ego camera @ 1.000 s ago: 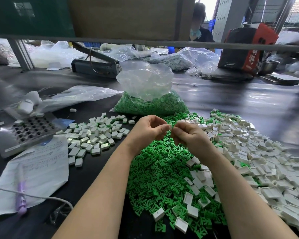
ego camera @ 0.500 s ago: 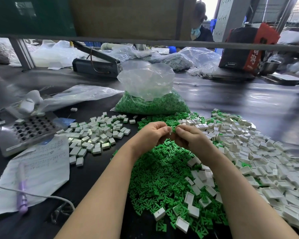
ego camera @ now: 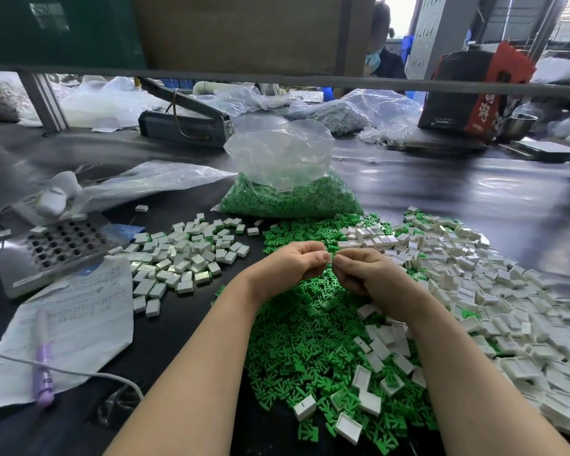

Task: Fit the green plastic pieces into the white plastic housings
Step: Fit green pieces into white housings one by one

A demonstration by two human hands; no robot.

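Observation:
My left hand and my right hand meet fingertip to fingertip above a pile of loose green plastic pieces. Between the fingertips both pinch a small white housing, of which only a sliver shows. Whether a green piece is held with it is hidden by the fingers. A large heap of empty white housings spreads to the right. To the left lies a smaller group of white housings with green showing in them.
A clear bag of green pieces stands behind the piles. At the left are a metal tray with holes, a written paper, a purple pen and a white cable. A person sits beyond the shelf.
Both hands have stayed together at the same spot, dipping only slightly. The fingertips have closed in tighter on the small white part.

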